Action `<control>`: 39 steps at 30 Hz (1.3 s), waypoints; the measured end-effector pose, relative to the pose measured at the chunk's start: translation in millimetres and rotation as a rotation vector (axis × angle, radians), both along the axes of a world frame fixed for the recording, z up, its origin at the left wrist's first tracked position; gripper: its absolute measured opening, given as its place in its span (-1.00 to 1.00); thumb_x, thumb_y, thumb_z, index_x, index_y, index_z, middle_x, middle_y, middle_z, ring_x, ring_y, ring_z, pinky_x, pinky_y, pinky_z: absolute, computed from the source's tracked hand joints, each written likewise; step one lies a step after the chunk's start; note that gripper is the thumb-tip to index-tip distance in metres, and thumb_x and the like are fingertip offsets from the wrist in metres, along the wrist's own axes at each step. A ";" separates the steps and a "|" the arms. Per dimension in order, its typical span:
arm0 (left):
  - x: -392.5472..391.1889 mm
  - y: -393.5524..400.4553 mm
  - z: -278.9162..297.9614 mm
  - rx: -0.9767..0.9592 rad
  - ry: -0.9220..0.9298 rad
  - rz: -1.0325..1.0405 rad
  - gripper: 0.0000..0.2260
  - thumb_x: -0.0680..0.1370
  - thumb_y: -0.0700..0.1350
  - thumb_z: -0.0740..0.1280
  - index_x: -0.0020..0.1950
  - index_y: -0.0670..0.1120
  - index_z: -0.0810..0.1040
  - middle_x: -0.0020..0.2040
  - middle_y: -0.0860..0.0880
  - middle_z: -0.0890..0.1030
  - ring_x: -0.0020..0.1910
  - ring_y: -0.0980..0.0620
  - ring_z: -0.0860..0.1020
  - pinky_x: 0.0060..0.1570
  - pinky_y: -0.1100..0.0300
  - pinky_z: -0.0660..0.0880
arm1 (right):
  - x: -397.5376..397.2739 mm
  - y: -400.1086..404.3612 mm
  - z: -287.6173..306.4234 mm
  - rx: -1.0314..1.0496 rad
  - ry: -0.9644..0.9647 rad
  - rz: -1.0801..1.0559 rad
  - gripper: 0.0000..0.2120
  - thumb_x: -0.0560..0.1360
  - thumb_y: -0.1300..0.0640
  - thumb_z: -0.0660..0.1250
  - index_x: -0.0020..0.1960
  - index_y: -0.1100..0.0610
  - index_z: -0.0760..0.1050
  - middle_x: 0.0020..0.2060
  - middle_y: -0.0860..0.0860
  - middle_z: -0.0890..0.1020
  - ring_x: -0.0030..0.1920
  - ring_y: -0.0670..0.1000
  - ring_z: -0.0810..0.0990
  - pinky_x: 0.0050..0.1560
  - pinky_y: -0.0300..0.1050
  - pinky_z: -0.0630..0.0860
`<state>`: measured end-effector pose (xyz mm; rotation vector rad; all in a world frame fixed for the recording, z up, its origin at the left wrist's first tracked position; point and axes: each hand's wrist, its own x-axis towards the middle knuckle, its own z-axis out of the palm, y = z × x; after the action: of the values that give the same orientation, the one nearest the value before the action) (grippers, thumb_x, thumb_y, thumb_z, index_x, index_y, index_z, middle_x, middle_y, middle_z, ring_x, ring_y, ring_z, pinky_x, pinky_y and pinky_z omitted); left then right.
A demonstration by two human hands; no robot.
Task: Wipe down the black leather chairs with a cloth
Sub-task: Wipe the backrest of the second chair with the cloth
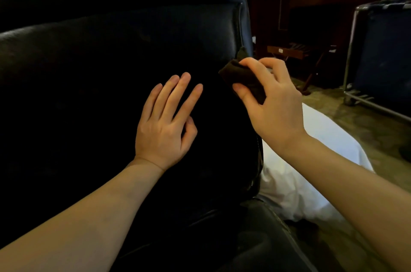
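While left hand (163, 126) splays, right fingers (252, 67) apparently pinch cloth (241, 78).

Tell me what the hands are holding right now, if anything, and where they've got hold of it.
The right hand pinches a dark folded cloth at its near end, between thumb and fingers. The left hand holds nothing.

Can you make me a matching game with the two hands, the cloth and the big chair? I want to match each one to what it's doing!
Things:
1. left hand
2. right hand
3. cloth
4. chair

States:
A. dark and bunched up, pinched in fingers
B. fingers straight, holding nothing
C. black and shiny, behind both hands
D. fingers curled round something

Pairs: 1-B, 2-D, 3-A, 4-C
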<state>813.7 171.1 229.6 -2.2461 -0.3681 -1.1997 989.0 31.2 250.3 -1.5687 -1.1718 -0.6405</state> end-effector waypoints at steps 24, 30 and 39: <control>-1.0 -2.2 -1.8 -0.030 -0.006 -0.037 -0.52 0.61 -0.14 0.20 0.54 -0.11 0.36 0.55 -0.16 0.31 0.56 -0.12 0.24 0.57 -0.06 0.11 | -4.7 14.9 57.2 -0.062 0.091 -0.051 -0.63 0.58 -0.05 0.26 0.37 -0.06 0.37 0.17 -0.12 0.52 0.04 -0.14 0.47 -0.06 -0.24 0.32; -1.5 2.7 -2.0 -0.031 -0.003 -0.010 -0.52 0.61 -0.11 0.17 0.55 -0.09 0.36 0.55 -0.15 0.32 0.56 -0.11 0.24 0.57 -0.05 0.11 | -3.1 -6.2 -26.3 -0.084 0.384 0.024 -0.70 0.62 -0.08 0.17 0.32 -0.05 0.43 -0.01 -0.15 0.61 -0.01 -0.11 0.59 -0.15 -0.25 0.44; 1.9 5.3 -4.9 -0.006 -0.007 0.014 -0.51 0.61 -0.11 0.14 0.56 -0.09 0.33 0.55 -0.16 0.31 0.56 -0.13 0.22 0.57 -0.06 0.09 | -6.1 -51.6 -92.0 -0.330 0.489 0.147 -0.63 0.57 -0.12 0.16 0.37 -0.17 0.37 0.05 -0.34 0.55 0.11 -0.23 0.53 -0.02 -0.44 0.42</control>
<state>815.5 176.4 224.7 -2.2415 -0.3904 -1.2010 982.9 -20.4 158.3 -1.7617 -1.0344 0.0465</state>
